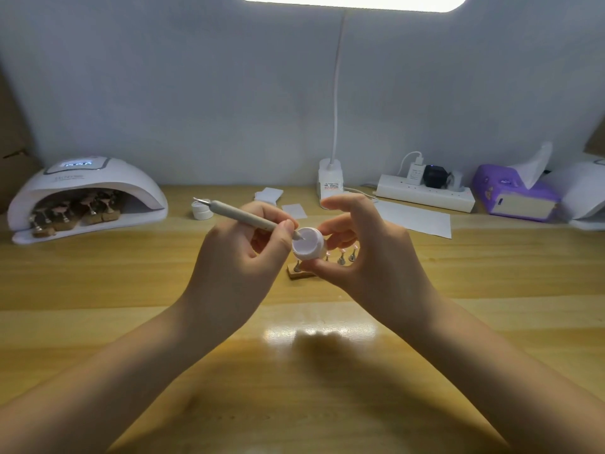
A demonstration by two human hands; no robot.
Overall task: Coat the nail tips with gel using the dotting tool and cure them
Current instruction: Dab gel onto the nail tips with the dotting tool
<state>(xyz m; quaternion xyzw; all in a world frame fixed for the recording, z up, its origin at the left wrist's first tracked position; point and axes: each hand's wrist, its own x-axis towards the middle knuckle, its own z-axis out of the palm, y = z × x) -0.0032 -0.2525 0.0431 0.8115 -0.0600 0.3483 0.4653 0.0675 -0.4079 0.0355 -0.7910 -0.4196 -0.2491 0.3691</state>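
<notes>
White gel pot [308, 247] pinched in right hand [370, 257], dotting tool [248, 217] gripped by left hand [239, 257], tip inside pot.

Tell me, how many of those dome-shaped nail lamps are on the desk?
2. One nail lamp sits at the far left with nail-tip stands inside. A second lamp is at the far right edge, only partly in view behind the tissue box.

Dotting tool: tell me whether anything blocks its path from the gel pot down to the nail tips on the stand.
The dotting tool, held by the left hand, has its tip in the gel pot. The pot and the right hand holding it hang directly over the nail tips on their stand, covering part of them. Nothing else visible intervenes.
</notes>
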